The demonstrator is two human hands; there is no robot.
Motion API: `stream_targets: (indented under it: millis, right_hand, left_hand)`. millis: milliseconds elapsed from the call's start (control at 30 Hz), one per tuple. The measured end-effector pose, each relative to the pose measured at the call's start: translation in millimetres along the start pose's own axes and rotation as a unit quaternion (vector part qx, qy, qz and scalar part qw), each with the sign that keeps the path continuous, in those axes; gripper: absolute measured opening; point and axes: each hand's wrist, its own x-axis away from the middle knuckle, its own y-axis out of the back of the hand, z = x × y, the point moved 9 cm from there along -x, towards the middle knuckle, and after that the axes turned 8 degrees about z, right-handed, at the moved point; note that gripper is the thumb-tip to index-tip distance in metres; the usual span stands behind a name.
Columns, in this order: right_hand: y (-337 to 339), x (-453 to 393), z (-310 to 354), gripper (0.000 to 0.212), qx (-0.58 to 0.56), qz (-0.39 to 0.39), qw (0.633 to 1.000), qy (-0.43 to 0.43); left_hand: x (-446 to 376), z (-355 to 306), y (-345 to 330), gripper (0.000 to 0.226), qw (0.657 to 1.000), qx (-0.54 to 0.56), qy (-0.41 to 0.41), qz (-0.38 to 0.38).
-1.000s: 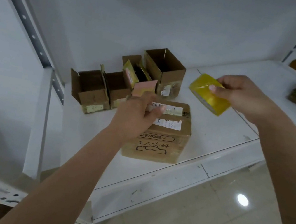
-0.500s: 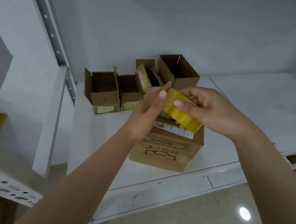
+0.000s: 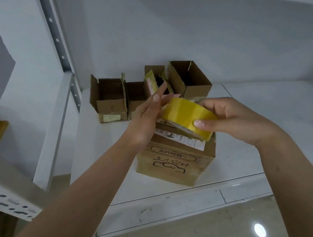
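The right hand [image 3: 239, 121] holds the yellow tape roll [image 3: 187, 116] in the air just above the shut brown box [image 3: 173, 162] on the white shelf [image 3: 264, 115], its fingers and thumb curled round it, while the left hand [image 3: 147, 117] has straight fingers that seem to touch the roll's side.

Single head view, close above white shelf [image 3: 254, 113], facing forward-down at it.
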Motion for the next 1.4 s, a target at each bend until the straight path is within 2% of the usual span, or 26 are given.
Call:
stream_targets:
  millis: [167,300,533,600,733,800,933,1033,1100,1133,1267,1400]
  right_hand:
    - [20,-1,-5,0.044,-0.060,-0.062,0.996,-0.007]
    - [32,-1,-10,0.048,-0.031,-0.114,0.992,-0.048]
    - [28,-18,-5,0.066,0.024,-0.110,0.990,-0.086]
    - [24,-17,-12,0.068,0.001,-0.084,0.992,-0.097]
    - [20,-7,-22,0.045,-0.090,-0.058,0.991,-0.079]
    - [26,-4,-23,0.046,-0.102,-0.081,0.989,-0.070]
    - [30,-7,-18,0.060,-0.051,-0.116,0.990,-0.064]
    - [26,-12,-9,0.058,-0.041,-0.113,0.991,-0.052]
    - [23,-16,-5,0.054,-0.029,-0.109,0.992,-0.049]
    - [21,-19,-2,0.054,-0.019,-0.108,0.993,-0.048]
    - [16,-31,6,0.059,0.015,-0.125,0.991,-0.044]
    - [14,-36,9,0.055,0.026,-0.140,0.989,-0.038]
  left_hand:
    - [0,3,12,0.045,0.998,0.028,-0.005,-0.054]
    - [2,4,17,0.049,0.994,0.059,-0.027,-0.091]
    - [3,16,31,0.045,0.974,0.129,-0.027,-0.182]
    - [1,21,36,0.045,0.973,0.139,-0.013,-0.183]
    - [-4,29,39,0.047,0.974,0.156,0.014,-0.164]
    - [-5,33,40,0.048,0.969,0.184,0.029,-0.159]
    - [-4,41,43,0.045,0.965,0.211,0.047,-0.149]
    - [3,40,51,0.050,0.977,0.126,0.045,-0.163]
    - [6,39,56,0.056,0.987,0.034,0.039,-0.151]
    - [8,45,57,0.057,0.988,0.024,0.050,-0.145]
    - [17,74,54,0.053,0.972,0.138,0.110,-0.154]
    - [18,87,54,0.050,0.960,0.191,0.119,-0.165]
